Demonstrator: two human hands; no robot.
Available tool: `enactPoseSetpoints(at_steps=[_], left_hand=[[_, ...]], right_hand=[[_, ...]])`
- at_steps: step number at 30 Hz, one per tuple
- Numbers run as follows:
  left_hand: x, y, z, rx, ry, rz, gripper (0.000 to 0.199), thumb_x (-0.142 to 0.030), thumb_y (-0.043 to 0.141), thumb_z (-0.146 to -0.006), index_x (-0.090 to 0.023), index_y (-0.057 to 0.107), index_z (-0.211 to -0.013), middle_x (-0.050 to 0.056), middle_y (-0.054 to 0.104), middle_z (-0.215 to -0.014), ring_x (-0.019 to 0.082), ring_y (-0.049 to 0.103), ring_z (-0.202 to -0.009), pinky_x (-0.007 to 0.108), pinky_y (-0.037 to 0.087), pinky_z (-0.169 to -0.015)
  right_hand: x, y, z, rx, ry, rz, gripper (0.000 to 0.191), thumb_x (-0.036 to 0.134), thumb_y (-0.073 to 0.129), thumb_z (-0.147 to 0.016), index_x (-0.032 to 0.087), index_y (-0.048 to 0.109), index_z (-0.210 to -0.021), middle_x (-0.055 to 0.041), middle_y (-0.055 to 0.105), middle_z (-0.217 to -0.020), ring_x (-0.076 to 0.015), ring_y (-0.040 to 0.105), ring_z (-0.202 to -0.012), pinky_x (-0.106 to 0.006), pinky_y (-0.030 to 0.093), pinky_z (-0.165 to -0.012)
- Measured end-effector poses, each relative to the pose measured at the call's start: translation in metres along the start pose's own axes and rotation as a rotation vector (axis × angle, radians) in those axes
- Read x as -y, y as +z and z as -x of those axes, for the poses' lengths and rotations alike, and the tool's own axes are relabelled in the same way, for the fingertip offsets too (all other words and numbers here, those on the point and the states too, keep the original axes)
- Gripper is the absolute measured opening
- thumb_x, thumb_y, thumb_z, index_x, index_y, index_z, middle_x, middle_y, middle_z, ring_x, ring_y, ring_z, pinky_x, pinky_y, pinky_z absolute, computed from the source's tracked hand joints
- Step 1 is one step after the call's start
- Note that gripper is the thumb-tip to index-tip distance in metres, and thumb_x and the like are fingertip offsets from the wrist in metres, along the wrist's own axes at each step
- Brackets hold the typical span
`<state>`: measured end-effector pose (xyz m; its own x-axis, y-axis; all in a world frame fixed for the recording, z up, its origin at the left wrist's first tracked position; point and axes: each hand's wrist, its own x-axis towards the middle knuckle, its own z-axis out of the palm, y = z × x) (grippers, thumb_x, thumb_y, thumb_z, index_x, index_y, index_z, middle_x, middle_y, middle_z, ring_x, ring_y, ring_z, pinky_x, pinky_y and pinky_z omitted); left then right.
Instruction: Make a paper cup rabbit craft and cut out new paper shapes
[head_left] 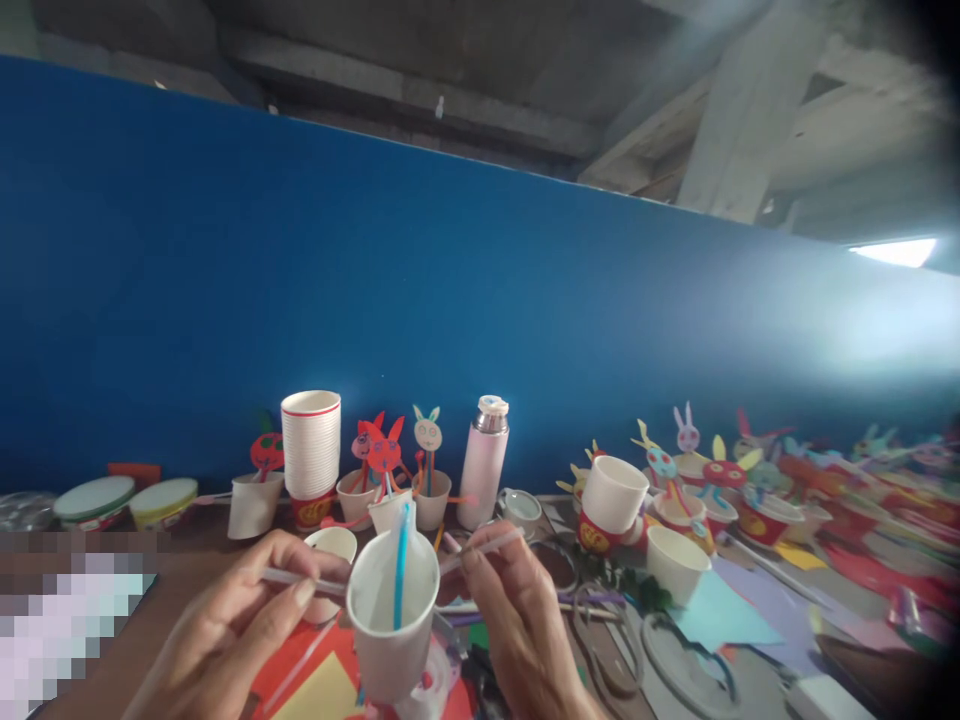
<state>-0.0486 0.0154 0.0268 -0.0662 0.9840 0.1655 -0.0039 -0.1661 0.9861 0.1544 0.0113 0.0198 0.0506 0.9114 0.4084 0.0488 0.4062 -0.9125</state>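
A white paper cup (386, 655) stands in front of me with its mouth facing me. A blue stick (402, 580), like a straw or pipe cleaner, rises inside it and pokes above the rim. At the cup's left side, my left hand (247, 610) pinches a thin pale stick (326, 584) that reaches the cup wall. On the other side, my right hand (517, 610) pinches a similar pale stick (499, 541), which slants toward the cup. Whether both ends belong to one piece I cannot tell. Red paper (300, 665) and a yellow sheet (322, 690) lie beneath.
Behind the cup are a tall cup stack (311, 445), rabbit-faced cup figures (428, 432) and a pink thermos (484, 470). Two lidded tubs (163, 500) stand left. To the right are stacked cups (615, 495), scissors (690, 660), coloured paper and more figures. A blue partition (450, 280) closes the back.
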Motion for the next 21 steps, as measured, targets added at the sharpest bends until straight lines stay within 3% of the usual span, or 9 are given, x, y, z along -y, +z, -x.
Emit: enactPoseSetpoints(at_steps=[5,11,16,21], left_hand=[[0.0040,0.0007,-0.0039,0.041,0.064,-0.029,0.025,-0.045,0.069,-0.063,-0.021,0.061,-0.063,0.003,0.070,-0.077,0.023,0.063,-0.079,0.021,0.050,-0.060],[0.0070,0.0020,-0.0043,0.050,0.008,0.013,0.024,-0.043,0.070,-0.063,-0.021,0.062,-0.069,-0.001,0.063,-0.060,0.012,0.050,-0.052,0.016,0.040,-0.047],[0.0063,0.0045,-0.0041,0.121,-0.133,0.213,0.022,-0.035,0.073,-0.063,-0.020,0.059,-0.071,-0.004,0.063,-0.053,0.010,0.052,-0.049,0.015,0.040,-0.047],[0.0079,0.0074,-0.0054,0.204,-0.228,0.307,0.024,-0.033,0.075,-0.062,-0.020,0.061,-0.077,0.000,0.070,-0.063,0.017,0.061,-0.061,0.022,0.047,-0.055]], right_hand=[[0.0038,0.0030,0.0001,0.066,-0.016,0.035,0.025,0.040,0.046,-0.087,0.017,0.051,-0.077,-0.0023,0.063,-0.064,-0.0138,0.060,-0.061,-0.023,0.047,-0.059],[0.0009,0.0022,0.0008,0.046,0.009,0.036,0.023,0.038,0.048,-0.086,0.016,0.053,-0.081,-0.0023,0.062,-0.066,-0.0138,0.059,-0.064,-0.022,0.044,-0.057],[-0.0019,0.0032,0.0011,0.050,0.059,-0.034,0.022,0.036,0.051,-0.084,0.014,0.058,-0.084,-0.0038,0.063,-0.068,-0.0147,0.059,-0.066,-0.023,0.044,-0.059],[-0.0024,0.0038,-0.0011,0.071,0.061,-0.096,0.022,0.035,0.055,-0.082,0.013,0.058,-0.080,-0.0036,0.061,-0.068,-0.0138,0.056,-0.065,-0.024,0.045,-0.062]])
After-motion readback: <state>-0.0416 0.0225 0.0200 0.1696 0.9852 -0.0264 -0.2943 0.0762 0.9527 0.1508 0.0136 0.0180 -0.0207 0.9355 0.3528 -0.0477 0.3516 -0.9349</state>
